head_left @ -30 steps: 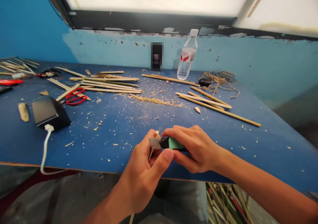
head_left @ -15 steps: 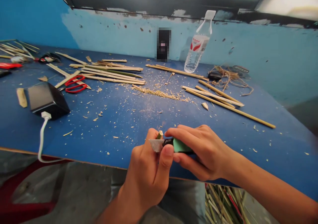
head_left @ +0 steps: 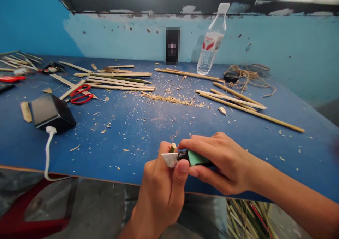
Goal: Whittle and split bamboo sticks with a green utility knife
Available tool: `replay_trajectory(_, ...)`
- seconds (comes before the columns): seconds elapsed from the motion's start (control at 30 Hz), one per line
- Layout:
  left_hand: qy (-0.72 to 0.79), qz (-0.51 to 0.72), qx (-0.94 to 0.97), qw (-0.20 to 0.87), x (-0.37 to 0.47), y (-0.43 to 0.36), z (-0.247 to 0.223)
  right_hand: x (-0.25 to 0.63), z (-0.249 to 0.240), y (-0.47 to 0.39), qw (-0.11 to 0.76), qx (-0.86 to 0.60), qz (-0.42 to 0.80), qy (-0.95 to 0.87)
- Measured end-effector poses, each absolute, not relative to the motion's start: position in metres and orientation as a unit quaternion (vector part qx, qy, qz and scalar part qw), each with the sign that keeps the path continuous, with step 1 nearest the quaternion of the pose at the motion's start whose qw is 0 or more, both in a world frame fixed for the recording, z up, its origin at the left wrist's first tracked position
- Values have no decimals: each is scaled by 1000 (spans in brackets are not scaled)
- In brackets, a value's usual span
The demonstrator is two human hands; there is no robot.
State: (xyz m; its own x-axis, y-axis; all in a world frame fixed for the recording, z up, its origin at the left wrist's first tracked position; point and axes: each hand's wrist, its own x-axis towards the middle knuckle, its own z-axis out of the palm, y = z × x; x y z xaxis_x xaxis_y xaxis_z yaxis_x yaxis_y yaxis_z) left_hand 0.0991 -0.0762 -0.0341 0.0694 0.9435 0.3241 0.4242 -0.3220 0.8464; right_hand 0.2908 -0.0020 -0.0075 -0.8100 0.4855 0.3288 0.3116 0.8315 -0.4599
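My left hand (head_left: pixel 164 186) is closed round a short greenish bamboo piece (head_left: pixel 172 147), whose pale cut end pokes up between the fingers. In my right hand (head_left: pixel 219 161) is a knife (head_left: pixel 196 157) with a green and black handle. Its short, wide blade points left and lies against the bamboo, with my left thumb beside the black part of the knife. Both hands meet just above the front edge of the blue table (head_left: pixel 106 150). Most of the bamboo piece is hidden in my left fingers.
Bamboo strips (head_left: pixel 119 80), red-handled scissors (head_left: pixel 81 94) and a black box (head_left: pixel 53 113) with a white cable lie left. Shavings (head_left: pixel 172 99) cover the middle. A water bottle (head_left: pixel 210 45), sticks (head_left: pixel 251 112) and twine (head_left: pixel 246 76) are behind and right.
The view has shifted slightly. Both hands appear a little lower and further right, with the knife still against the bamboo piece and both grips unchanged.
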Motion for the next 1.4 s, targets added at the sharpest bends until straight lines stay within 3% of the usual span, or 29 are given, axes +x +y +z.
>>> replay_trajectory(0.3, 537, 467, 648, 271, 98, -73, -33, 279, -4, -14, 261, -264, 84, -925)
replay_trajectory(0.67, 555, 482, 571, 365, 98, -71, -38, 269, -12, -23, 312, -300, 1, -901)
replay_trajectory(1.1, 613, 519, 490, 339, 104, -78, -30, 277, -10, -6, 382, -375, 34, -844)
replay_trajectory(1.4, 494, 491, 565, 443, 90, -67, -26, 277, -11, -9, 327, -269, 102, -900)
